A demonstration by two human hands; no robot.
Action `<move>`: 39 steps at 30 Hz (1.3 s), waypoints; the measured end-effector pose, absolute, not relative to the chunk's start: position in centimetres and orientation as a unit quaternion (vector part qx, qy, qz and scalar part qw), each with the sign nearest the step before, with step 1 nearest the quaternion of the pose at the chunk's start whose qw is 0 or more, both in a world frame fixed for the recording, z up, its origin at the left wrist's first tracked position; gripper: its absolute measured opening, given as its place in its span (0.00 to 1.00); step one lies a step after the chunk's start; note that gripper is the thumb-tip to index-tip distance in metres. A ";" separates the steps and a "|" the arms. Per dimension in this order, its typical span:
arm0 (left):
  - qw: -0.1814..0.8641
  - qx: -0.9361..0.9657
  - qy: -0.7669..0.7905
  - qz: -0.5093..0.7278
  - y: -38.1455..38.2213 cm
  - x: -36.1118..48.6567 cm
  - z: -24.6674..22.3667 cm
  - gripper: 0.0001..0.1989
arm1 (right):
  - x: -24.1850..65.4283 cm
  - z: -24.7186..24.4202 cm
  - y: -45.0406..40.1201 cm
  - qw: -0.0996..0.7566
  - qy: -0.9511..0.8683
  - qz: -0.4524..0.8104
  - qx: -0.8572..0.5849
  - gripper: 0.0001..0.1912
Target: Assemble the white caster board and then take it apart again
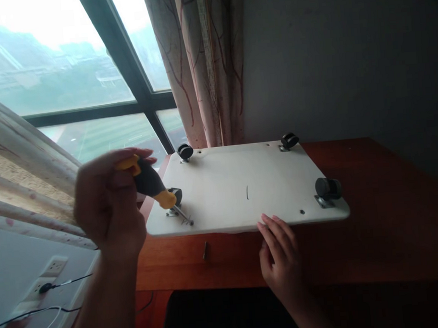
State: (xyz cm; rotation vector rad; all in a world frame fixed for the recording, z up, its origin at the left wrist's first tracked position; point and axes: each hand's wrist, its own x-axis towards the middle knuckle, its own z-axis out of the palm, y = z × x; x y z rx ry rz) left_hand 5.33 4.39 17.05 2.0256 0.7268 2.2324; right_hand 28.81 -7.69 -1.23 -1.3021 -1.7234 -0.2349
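My left hand (112, 202) is closed around a screwdriver (149, 178) with a black and yellow handle. The screwdriver slants down to the right, and its tip meets a screw (191, 222) near the front left corner of a white board (235, 173). Fingers stretched out, my right hand (281, 255) touches the middle of the board's front edge. Dark casters stand up from the board: front left (176, 195), back left (185, 152), back right (289, 140) and front right (327, 189). On it there is also a thin dark L-shaped mark or piece (247, 192).
A bolt (205, 251) lies on the reddish wooden table (166, 261) in front of the board. A dark chair-like shape (231, 314) is below the table edge. To the left are a window, curtains (203, 59), wall sockets (54, 267) and cables.
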 end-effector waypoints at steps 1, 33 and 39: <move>0.004 0.661 0.232 0.713 4.4 5.1 17.1 0.15 | 28.8 -1.2 -7.7 0.465 -0.702 -0.094 -0.531 0.33; 0.021 0.674 0.258 0.692 3.7 5.5 17.3 0.24 | 28.8 -1.2 -7.7 0.467 -0.697 -0.094 -0.536 0.33; 0.114 0.661 0.241 0.701 3.4 6.2 16.9 0.15 | 28.9 -1.2 -7.7 0.467 -0.698 -0.092 -0.535 0.33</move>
